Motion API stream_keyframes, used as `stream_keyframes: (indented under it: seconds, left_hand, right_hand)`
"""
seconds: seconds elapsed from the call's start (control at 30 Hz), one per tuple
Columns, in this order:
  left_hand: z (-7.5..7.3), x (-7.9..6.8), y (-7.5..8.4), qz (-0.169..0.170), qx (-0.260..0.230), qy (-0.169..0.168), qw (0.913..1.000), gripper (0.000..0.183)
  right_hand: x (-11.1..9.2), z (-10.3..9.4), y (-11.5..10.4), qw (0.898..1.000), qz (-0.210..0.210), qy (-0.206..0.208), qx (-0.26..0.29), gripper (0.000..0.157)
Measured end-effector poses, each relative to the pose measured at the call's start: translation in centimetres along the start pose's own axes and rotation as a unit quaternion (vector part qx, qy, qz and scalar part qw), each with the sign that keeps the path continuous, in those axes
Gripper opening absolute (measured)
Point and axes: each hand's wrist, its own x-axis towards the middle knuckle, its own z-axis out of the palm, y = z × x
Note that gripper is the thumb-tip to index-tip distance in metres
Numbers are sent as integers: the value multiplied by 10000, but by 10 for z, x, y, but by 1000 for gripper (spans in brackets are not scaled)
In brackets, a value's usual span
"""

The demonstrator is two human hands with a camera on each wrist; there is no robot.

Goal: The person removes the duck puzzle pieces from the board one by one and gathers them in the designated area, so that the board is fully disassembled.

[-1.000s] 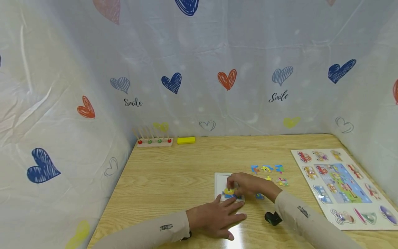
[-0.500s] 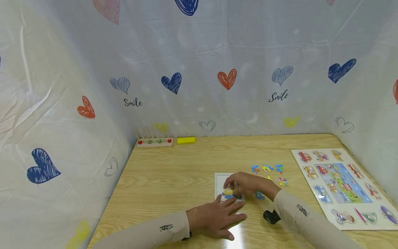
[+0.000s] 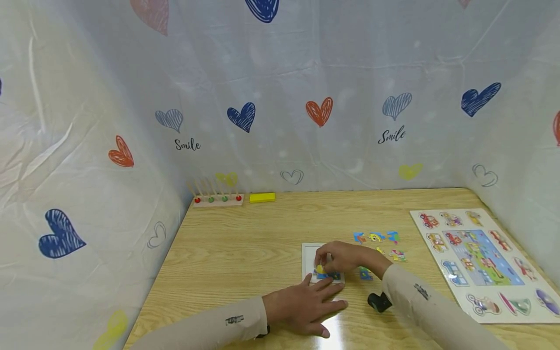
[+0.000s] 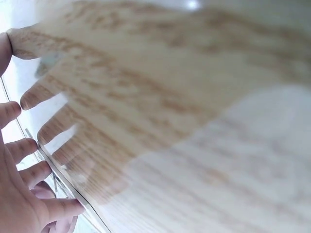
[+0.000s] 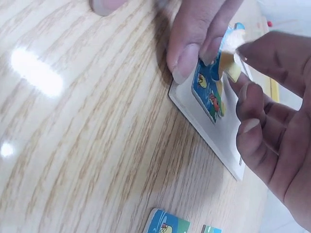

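My left hand (image 3: 306, 307) lies with fingers spread, fingertips on the near edge of a small white puzzle tray (image 3: 308, 255). In the right wrist view, its fingertips press beside blue picture pieces (image 5: 206, 94) joined along one side of the tray. Over the tray, my right hand (image 3: 343, 256) pinches a yellow puzzle piece (image 5: 230, 68) between thumb and finger. The piece is tilted, close against the blue pieces. The left wrist view shows the left hand (image 4: 24, 189) at the tray's edge, above its reflection on the glossy table.
Several loose puzzle pieces (image 3: 375, 237) lie right of the tray; another blue piece (image 3: 365, 273) is beside the right wrist. A large picture board (image 3: 474, 311) lies at the right. At the back left stand a peg rack (image 3: 218, 201) and a yellow block (image 3: 262, 197).
My right hand shifts slightly left over the tray, turning the yellow piece a little. More of the blue piece beside the wrist shows. The left hand stays put.
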Motion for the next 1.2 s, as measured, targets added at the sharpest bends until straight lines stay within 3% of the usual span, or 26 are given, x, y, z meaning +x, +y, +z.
stream_keyframes:
  seconds: [0.17,0.33,0.73,0.83,1.2]
  left_hand:
    - [-1,1,0,10,9,-28,10000,73]
    - [0,2,0,-6,-50,-130,9999,73]
    - [-1,1,1,8,-3,-57,10000,73]
    - [-1,1,0,10,-21,-60,10000,73]
    - [-1,1,1,-30,-37,-72,10000,73]
  right_hand:
    - [1,-2,1,9993,-134,-49,336,5]
    - [0,-4,5,9982,-263,-113,518,6]
    - [-15,-15,9,9956,-271,289,851,6]
    - [-21,-17,12,9952,-351,398,825,10]
    - [-44,-18,25,9914,-39,652,1138,36]
